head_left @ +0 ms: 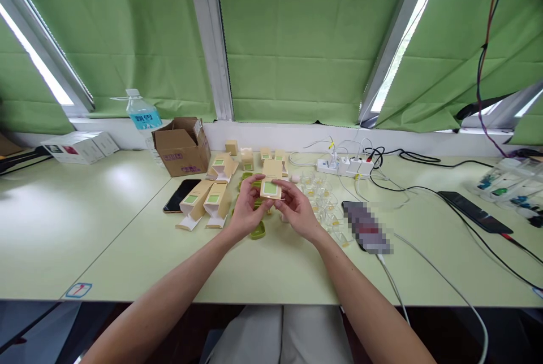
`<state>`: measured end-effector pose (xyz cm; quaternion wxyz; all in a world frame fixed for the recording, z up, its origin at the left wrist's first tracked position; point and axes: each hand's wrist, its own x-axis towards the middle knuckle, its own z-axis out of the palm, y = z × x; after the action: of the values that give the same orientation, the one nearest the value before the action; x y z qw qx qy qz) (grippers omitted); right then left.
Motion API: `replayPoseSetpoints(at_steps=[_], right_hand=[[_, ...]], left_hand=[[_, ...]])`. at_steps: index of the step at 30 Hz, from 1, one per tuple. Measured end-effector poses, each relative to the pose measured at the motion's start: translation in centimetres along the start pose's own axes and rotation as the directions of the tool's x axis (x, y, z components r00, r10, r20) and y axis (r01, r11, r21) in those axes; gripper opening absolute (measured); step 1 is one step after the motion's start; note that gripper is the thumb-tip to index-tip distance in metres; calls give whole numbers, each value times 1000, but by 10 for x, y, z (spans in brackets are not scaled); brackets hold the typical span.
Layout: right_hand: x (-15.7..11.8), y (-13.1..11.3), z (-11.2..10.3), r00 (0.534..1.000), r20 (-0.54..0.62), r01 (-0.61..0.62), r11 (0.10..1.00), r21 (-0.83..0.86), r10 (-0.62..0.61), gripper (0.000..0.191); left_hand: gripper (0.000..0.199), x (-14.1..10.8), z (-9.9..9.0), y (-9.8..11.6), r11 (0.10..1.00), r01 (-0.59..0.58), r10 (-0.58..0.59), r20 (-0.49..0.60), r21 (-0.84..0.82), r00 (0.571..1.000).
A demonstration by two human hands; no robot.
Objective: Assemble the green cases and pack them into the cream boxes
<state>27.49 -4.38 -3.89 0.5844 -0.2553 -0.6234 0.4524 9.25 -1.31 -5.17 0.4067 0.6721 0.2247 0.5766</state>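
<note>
Between my two hands, above the middle of the table, is a small cream box (270,187) with a pale green square on its face. My left hand (250,206) grips its left side and my right hand (296,207) its right side. Several similar cream boxes with open flaps (215,200) lie to the left. Green plastic pieces (258,231) are partly hidden under and behind my hands. To the right of my right hand sit several small clear containers (326,197) with yellowish bits. More small boxes (247,159) stand behind.
A brown carton (182,149) and a water bottle (143,112) stand back left, near a black phone (180,195). On the right are a power strip (344,166), cables, a blurred-out phone (367,228), a dark phone-like device (475,211) and clear bags (509,183).
</note>
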Motion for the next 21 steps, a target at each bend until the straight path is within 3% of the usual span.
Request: replayPoseSetpoints(at_steps=[7,12,17,21], right_hand=[[1,4,3,998,-62,20,999,-32,-22,40],[1,2,1,1000,-28,12,998,-65,-14,44],[0,-2,-1,999,-49,-13,990,-143,6,41],[-1,-8,-2,998,-35,-49,988,-148,44,50]], left_hand=[[47,1,8,-3,990,-84,102,-151,117,983],[55,0,6,-1,998,-28,32,-77,48,997],[47,0,7,2,995,-19,30,-117,95,993],[65,6,6,10,994,112,-112,17,3,994]])
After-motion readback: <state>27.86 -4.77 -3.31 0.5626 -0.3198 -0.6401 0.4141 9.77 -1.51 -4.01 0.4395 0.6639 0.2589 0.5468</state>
